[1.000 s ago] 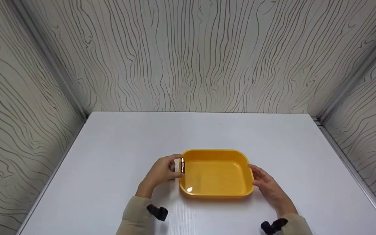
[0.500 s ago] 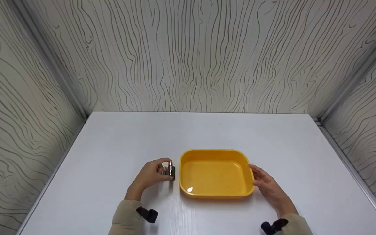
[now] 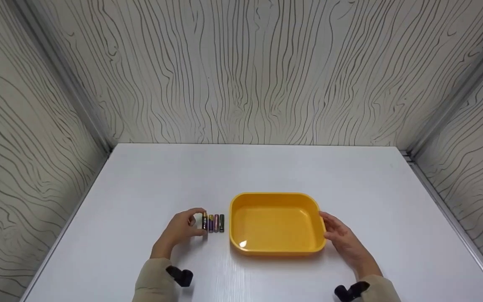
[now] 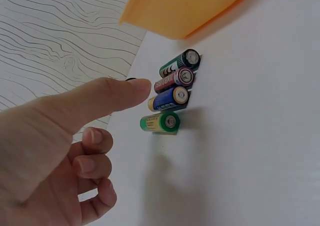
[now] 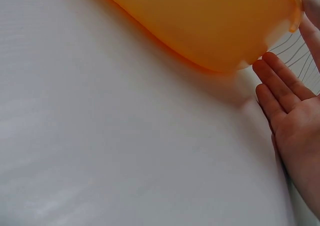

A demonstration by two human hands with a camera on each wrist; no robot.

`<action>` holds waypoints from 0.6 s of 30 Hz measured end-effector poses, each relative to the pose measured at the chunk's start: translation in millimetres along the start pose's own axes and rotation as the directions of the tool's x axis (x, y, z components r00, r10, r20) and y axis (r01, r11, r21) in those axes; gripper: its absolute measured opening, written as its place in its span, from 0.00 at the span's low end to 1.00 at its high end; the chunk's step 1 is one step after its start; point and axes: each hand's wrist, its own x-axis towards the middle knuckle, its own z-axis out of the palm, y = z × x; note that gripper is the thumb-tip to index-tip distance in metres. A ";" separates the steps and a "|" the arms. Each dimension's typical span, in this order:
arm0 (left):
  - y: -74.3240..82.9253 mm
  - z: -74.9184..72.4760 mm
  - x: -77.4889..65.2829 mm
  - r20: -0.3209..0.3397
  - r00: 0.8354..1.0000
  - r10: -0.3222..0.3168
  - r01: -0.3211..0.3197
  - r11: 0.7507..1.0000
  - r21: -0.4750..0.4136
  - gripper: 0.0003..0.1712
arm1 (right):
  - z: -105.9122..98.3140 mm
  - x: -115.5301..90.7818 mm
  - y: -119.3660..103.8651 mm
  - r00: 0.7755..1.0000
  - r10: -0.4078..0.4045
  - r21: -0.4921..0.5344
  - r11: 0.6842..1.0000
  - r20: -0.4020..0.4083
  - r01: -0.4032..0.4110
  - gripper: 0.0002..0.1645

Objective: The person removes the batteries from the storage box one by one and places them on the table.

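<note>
In the head view my left hand (image 3: 181, 226) pinches a black battery with a gold end (image 3: 204, 221) between thumb and fingertip. It is over the left end of a row of batteries on the table. The left wrist view shows this row: a dark green battery (image 4: 180, 62), a red one (image 4: 174, 79), a blue one (image 4: 169, 99) and a green-and-yellow one (image 4: 160, 122). There, the thumb hides nearly all of the held battery. My right hand (image 3: 345, 239) touches the right side of a yellow tray (image 3: 277, 252), its fingers mostly straight in the right wrist view.
The tray stands just right of the battery row on a white table (image 3: 141, 180). Wood-patterned panels (image 3: 241, 75) rise behind the table and at both sides. Each wrist carries a small black camera, such as the left one (image 3: 179, 277).
My left hand has moved left with the held battery, from the tray's left rim to the left end of the row, uncovering the other batteries. The right hand and tray stay put.
</note>
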 end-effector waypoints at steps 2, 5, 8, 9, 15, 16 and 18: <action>-2.5 -0.2 0.8 -0.006 1.000 -0.014 0.014 1.000 -0.003 0.34 | -0.1 -0.3 0.0 1.000 -0.003 -0.006 1.000 0.006 0.003 0.37; -5.1 -1.1 1.2 -0.012 1.000 -0.011 0.011 1.000 -0.006 0.34 | -0.8 -0.6 0.6 1.000 -0.019 -0.009 1.000 0.015 0.019 0.36; -9.8 -1.4 2.5 -0.019 1.000 0.000 0.000 1.000 -0.001 0.33 | -1.8 -0.9 1.3 0.999 -0.041 -0.005 0.999 0.032 0.041 0.35; -11.3 -1.4 2.9 -0.020 1.000 0.002 -0.002 1.000 0.005 0.33 | -2.2 -1.0 1.6 0.998 -0.050 -0.006 0.999 0.040 0.050 0.35; -19.7 -0.6 5.9 -0.023 1.000 -0.021 0.022 1.000 0.014 0.32 | -2.7 -1.0 2.8 0.998 -0.051 -0.009 0.999 0.038 0.051 0.35; -20.5 -0.5 6.3 -0.022 0.999 -0.029 0.030 0.999 0.012 0.32 | -2.5 -1.0 2.9 0.998 -0.045 -0.007 0.999 0.032 0.046 0.35; -22.1 0.3 7.5 -0.022 0.999 -0.046 0.046 0.999 0.015 0.32 | -2.0 -1.1 2.9 0.999 -0.043 -0.009 0.999 0.028 0.043 0.35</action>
